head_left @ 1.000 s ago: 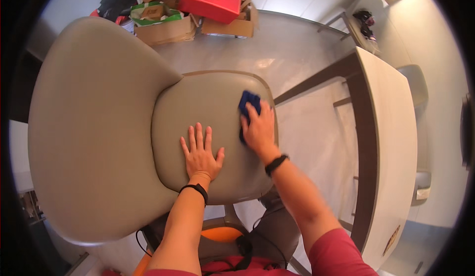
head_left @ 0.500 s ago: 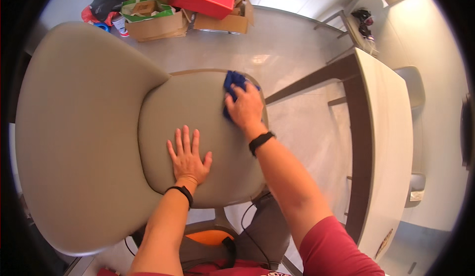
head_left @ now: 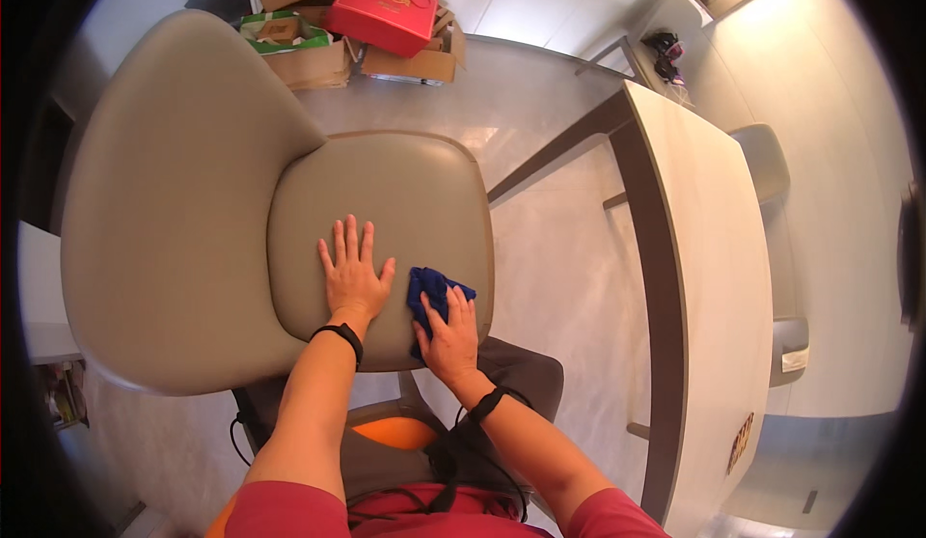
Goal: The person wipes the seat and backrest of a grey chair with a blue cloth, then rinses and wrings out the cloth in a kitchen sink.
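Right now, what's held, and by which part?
Right hand holds the cloth by its near right part; left hand, flat on the seat, holds nothing.

Short red sleeves (head_left: 289, 511) match a red shirt (head_left: 482, 517) at the lower edge; a slim black band (head_left: 346, 337) circles the left wrist, a second black band (head_left: 486, 404) the right; dark grey trousers (head_left: 531, 372) show beneath, with a black strap (head_left: 442, 463) and thin black cable (head_left: 522, 496) in front

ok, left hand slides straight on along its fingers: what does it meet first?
Across the seat the way looks free to its far rim, the first thing the left hand would meet. Past it, over the floor, the pile of boxes roughly lines up; depth is hard to judge.
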Demonstrator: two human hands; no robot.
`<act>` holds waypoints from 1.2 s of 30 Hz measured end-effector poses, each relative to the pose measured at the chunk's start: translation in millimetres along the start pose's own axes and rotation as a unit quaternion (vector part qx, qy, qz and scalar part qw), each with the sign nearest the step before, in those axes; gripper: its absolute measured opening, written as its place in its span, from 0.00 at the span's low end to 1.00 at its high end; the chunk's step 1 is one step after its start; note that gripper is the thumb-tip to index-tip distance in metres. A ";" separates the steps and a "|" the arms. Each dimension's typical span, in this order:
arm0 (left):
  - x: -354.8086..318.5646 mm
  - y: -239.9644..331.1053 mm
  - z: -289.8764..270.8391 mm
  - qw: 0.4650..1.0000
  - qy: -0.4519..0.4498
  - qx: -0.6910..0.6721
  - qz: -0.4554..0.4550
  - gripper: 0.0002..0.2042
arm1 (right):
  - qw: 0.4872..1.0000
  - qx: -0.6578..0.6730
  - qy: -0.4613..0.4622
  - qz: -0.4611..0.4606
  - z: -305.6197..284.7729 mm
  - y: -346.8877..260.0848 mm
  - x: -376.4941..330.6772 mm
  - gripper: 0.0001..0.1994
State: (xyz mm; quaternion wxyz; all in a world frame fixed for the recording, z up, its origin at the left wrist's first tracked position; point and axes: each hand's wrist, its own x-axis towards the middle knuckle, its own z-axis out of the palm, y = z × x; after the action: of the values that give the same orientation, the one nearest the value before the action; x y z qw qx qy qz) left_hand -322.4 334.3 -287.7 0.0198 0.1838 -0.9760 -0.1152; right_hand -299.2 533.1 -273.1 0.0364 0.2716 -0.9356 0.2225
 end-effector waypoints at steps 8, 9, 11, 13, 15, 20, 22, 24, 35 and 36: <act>-3.2 -9.5 6.4 1.000 0.011 -0.019 -0.002 0.39 | 0.997 -0.021 0.059 -0.046 42.5 21.4 158.2 0.24; -2.8 -8.7 8.3 1.000 0.007 -0.015 -0.008 0.39 | 0.996 -0.026 0.074 -0.044 48.6 28.3 188.5 0.23; -3.7 -12.2 10.8 0.999 -0.003 -0.043 0.002 0.40 | 0.992 -0.030 0.110 -0.046 61.9 34.1 245.4 0.22; -3.5 -13.3 14.5 0.999 -0.007 -0.042 0.002 0.40 | 0.992 -0.028 0.118 -0.044 70.7 45.2 290.5 0.19; -6.7 -16.1 14.8 0.999 -0.020 -0.042 0.009 0.41 | 0.996 -0.050 0.077 -0.006 76.3 44.0 313.1 0.18; -4.3 -11.9 13.2 0.999 -0.036 -0.038 0.004 0.42 | 0.996 -0.070 0.054 0.018 74.1 47.0 312.6 0.18; -5.6 -13.9 13.5 0.999 -0.028 -0.033 0.004 0.42 | 0.998 -0.040 0.052 0.007 65.8 36.2 287.3 0.18; -3.9 -10.9 5.0 1.000 -0.019 -0.022 0.001 0.41 | 0.997 -0.024 0.064 -0.021 55.9 31.1 247.7 0.20; -4.7 -6.6 1.3 0.999 0.027 0.018 0.001 0.31 | 0.999 -0.021 -0.034 -0.011 -7.7 -23.2 -10.9 0.30; -3.3 -6.1 -1.6 1.000 0.006 0.028 -0.006 0.30 | 0.999 -0.021 -0.040 -0.012 -11.5 -19.2 -17.3 0.30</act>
State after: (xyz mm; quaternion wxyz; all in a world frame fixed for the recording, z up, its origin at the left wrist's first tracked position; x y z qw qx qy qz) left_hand -317.0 329.6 -287.6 0.0194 0.1911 -0.9775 -0.0873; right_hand -274.9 532.2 -258.4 0.0078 0.2909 -0.9374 0.1913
